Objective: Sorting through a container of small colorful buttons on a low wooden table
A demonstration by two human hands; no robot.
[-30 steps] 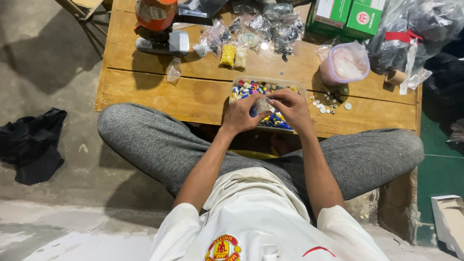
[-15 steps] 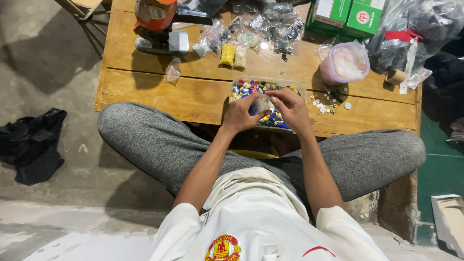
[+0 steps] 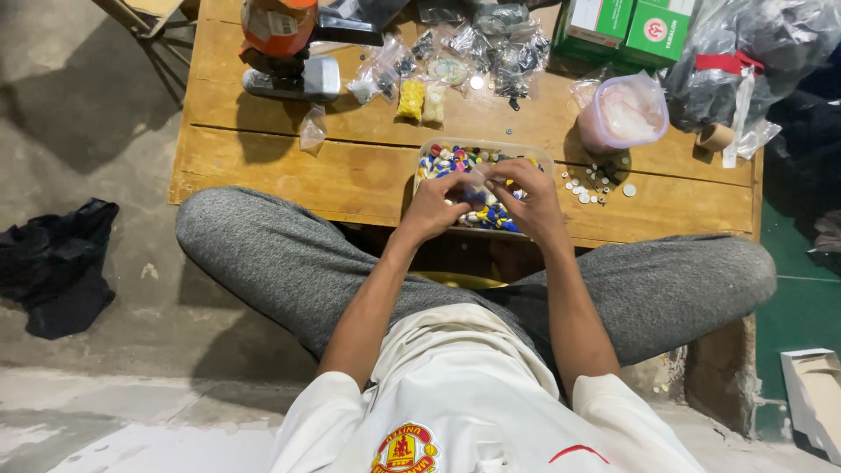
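My left hand (image 3: 435,208) and my right hand (image 3: 532,200) meet over a clear plastic tray (image 3: 526,149) filled with small colourful pieces in blue, yellow, red and white. The fingertips of both hands pinch what looks like a small clear bag (image 3: 477,178) between them, just above the tray. Its contents are too small to make out. The tray sits at the near edge of a low wooden table (image 3: 289,166), and my crossed legs in grey trousers lie under that edge.
Several small filled bags (image 3: 412,98) lie at the back middle. An orange-and-grey tool (image 3: 279,39) stands back left. A wrapped pink tub (image 3: 624,112) and scattered white discs (image 3: 589,182) sit right of the tray. Green boxes (image 3: 635,31) and a black bag (image 3: 753,52) are far right. Dark cloth (image 3: 57,267) lies on the floor.
Both hands stay over the tray. Only the fingers have shifted slightly around the small bag.
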